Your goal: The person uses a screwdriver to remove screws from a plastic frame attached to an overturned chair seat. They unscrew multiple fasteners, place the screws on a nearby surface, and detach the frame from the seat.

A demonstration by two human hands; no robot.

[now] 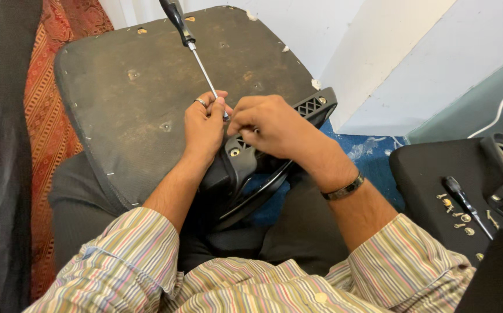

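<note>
An upturned chair seat base [129, 98], dark and worn with screw holes, lies across my lap. A black plastic armrest bracket [245, 168] rests against its right edge. My left hand [204, 124], with a ring on one finger, pinches the metal shaft of a black-handled screwdriver [196, 55] near its tip. My right hand [272, 124] sits just beside it, fingers curled over the bracket near a silver screw [234, 152]. Whether the right fingers hold a small part is hidden.
A second black screwdriver [463, 203] and several loose screws [457, 215] lie on a black padded surface [425, 174] at the right. A red patterned cloth [48, 127] hangs at the left. White wall and blue floor lie beyond.
</note>
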